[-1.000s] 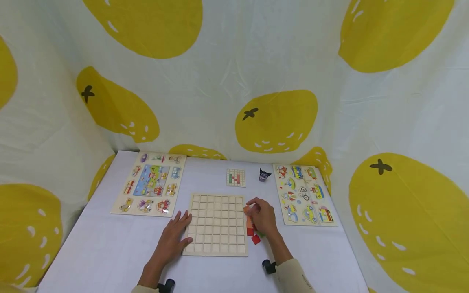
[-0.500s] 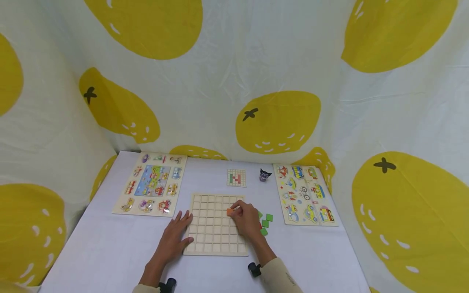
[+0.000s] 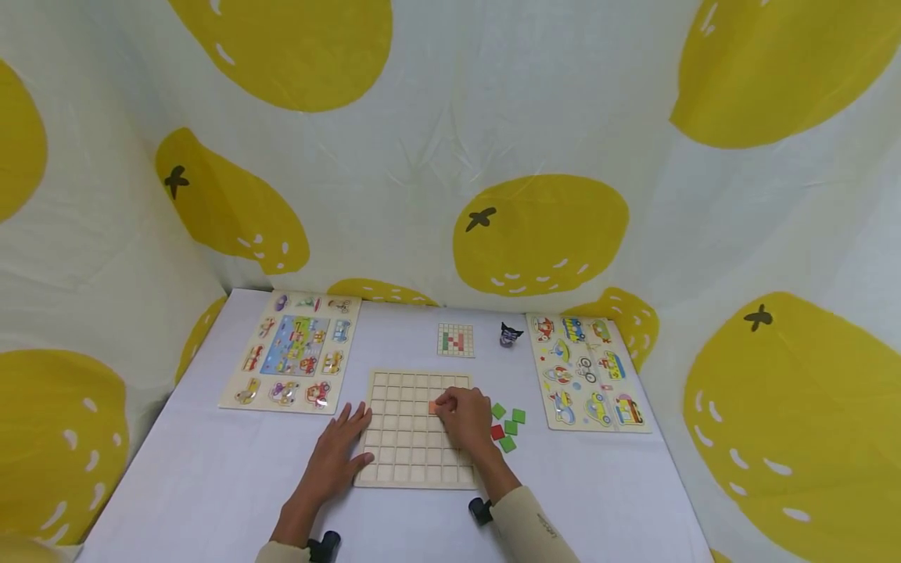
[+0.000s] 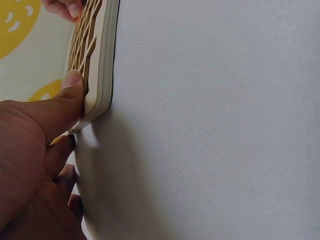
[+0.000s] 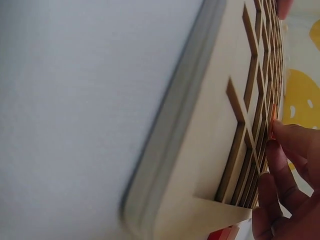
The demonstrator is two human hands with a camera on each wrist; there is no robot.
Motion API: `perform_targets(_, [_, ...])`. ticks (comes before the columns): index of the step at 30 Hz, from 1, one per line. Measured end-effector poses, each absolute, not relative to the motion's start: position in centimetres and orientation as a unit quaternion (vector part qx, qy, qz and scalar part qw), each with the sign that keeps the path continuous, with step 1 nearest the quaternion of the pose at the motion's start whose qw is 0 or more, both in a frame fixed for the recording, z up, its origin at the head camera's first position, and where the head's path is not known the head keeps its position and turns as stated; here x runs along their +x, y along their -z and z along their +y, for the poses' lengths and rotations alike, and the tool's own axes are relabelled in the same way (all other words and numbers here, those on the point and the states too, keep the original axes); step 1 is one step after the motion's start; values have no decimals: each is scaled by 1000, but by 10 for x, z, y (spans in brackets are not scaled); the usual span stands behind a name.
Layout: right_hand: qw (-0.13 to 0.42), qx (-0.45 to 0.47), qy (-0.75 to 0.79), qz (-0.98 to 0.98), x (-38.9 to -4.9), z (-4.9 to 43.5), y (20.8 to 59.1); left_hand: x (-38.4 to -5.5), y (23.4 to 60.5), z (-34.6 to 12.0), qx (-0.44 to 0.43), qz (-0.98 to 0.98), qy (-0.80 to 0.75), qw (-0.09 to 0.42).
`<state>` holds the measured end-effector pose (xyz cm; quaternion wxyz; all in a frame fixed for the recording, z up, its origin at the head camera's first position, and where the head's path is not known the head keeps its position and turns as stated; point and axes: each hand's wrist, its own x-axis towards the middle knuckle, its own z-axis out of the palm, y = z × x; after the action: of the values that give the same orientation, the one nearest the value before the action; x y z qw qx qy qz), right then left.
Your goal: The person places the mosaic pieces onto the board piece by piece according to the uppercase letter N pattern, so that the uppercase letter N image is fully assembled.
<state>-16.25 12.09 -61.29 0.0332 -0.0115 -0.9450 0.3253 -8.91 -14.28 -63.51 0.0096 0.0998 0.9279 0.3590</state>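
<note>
My right hand (image 3: 464, 418) pinches a small square orange tile (image 3: 432, 407) at a cell in the upper right part of a wooden grid board (image 3: 397, 439). Seen from the right wrist, thumb and fingertips hold the orange tile (image 5: 273, 114) close to the grid. My left hand (image 3: 338, 453) lies along the board's left edge with its fingers spread. In the left wrist view, the left thumb (image 4: 70, 97) rests on the board's frame near a corner, and the other fingers lie beside the edge.
Right of the board lie several green tiles (image 3: 507, 444) and a red tile (image 3: 497, 432). A small pattern card (image 3: 455, 341) and a dark little figure (image 3: 510, 335) are behind it. Picture puzzle boards stand at left (image 3: 296, 352) and right (image 3: 586, 374).
My right hand has brought the orange tile leftward from the loose tiles beside the board onto the grid, uncovering green tiles and a red one. The left hand has stayed in place.
</note>
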Motion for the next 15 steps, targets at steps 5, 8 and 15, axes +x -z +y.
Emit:
perform_targets(5, [32, -5, -327, -944, -158, 122, 606, -89, 638, -144, 102, 929, -355, 3])
perform_targets(8, [27, -2, -355, -935, -158, 130, 606, -89, 639, -144, 101, 931, -350, 5])
perform_targets(15, [18, -31, -397, -917, -158, 164, 606, -89, 638, -143, 98, 930, -354, 16])
